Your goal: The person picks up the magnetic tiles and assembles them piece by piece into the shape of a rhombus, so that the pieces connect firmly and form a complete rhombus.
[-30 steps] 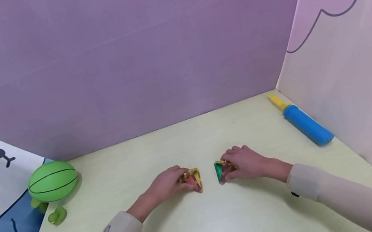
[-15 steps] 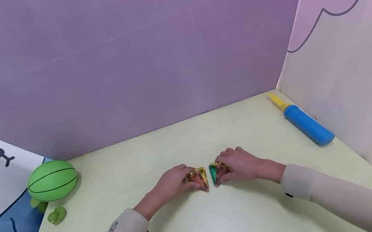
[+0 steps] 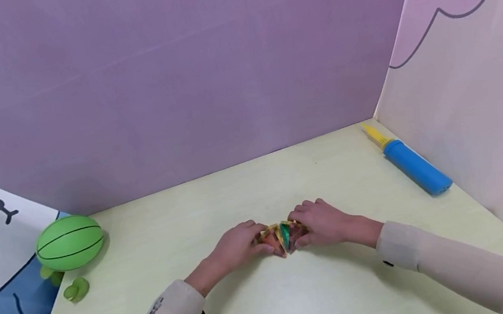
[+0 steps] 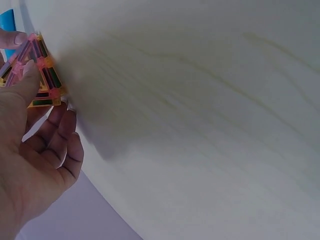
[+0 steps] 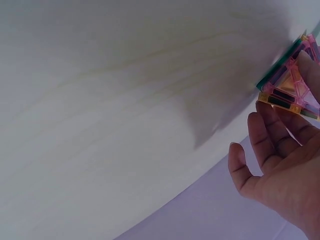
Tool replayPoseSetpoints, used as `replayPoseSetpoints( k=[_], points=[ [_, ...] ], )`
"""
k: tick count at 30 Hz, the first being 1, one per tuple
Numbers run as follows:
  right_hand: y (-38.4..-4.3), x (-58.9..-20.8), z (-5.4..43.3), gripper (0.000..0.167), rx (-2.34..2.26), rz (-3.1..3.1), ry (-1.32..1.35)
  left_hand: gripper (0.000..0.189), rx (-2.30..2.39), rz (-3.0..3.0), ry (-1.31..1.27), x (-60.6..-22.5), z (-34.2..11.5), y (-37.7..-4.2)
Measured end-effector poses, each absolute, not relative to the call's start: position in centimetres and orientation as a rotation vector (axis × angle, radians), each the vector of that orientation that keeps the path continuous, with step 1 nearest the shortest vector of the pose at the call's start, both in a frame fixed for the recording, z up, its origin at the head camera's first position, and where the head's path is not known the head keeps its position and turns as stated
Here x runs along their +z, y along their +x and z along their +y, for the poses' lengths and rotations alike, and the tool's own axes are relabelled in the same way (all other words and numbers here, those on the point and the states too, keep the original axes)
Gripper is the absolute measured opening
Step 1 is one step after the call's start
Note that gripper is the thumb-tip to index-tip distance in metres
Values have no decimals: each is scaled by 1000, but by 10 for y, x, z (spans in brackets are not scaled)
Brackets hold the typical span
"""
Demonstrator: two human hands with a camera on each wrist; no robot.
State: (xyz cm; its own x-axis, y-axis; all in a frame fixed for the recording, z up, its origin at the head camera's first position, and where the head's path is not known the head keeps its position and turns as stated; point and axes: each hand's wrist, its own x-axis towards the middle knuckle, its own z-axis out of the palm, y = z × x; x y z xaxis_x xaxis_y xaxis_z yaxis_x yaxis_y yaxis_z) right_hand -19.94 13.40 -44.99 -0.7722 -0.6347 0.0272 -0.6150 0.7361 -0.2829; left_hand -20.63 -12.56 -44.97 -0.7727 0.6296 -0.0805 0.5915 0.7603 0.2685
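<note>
My left hand (image 3: 237,246) pinches a small pyramid of see-through magnetic tiles (image 3: 272,241), red and yellow, near the middle of the table. In the left wrist view the thumb of that hand (image 4: 35,160) lies on a pink-orange face of the pyramid (image 4: 52,76), with fingertips under its edge. My right hand (image 3: 321,223) holds a second magnetic-tile pyramid (image 3: 286,233), with green, pink and yellow sides. The right wrist view shows its thumb on a pink face and the other fingers of the hand (image 5: 287,165) below. The two pyramids stand side by side, their facing edges close together.
A green ball (image 3: 70,243) lies at the table's left edge, a small green toy duck (image 3: 77,290) in front of it. At the back right rests a blue hand pump (image 3: 416,167) with a yellow nozzle. A purple panel (image 3: 175,82) rises behind the table (image 3: 299,299).
Both hands have come together, the left moving right and the right moving left, each with its pyramid. The gap between the pyramids has narrowed almost to nothing.
</note>
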Motion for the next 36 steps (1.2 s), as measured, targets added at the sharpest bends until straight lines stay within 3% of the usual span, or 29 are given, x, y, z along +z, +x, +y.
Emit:
replayPoseSetpoints(
  k=[8,36],
  points=[
    [-198,-449,133,44,-478,2830,-1002,70,243,2815,938,-458,-122,-203],
    [-195,-453,135,45,-571,2806,-1052,66,240,2826,915,-459,-120,-201]
  ],
)
